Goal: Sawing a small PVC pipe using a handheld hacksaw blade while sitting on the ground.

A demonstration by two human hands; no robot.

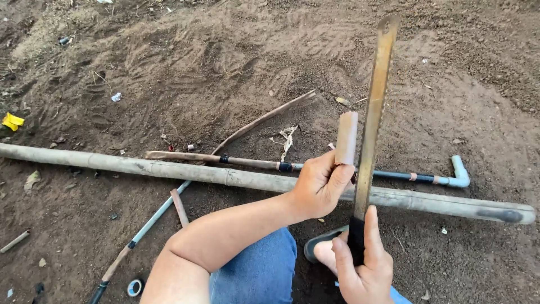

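Observation:
My left hand is closed around a short split piece of bamboo, holding it upright. My right hand grips the black handle of a long rusty machete. The blade points up and away, and its edge lies right beside the bamboo piece. Both hands hover over a long bamboo pole that lies across the dirt from left to right. My knee in blue jeans and a foot in a dark sandal show below.
A blue pipe with an elbow joint lies behind the pole, joined to a brown stick. Another thin pipe runs diagonally at lower left, near a tape roll. Small scraps and a yellow wrapper litter the brown soil.

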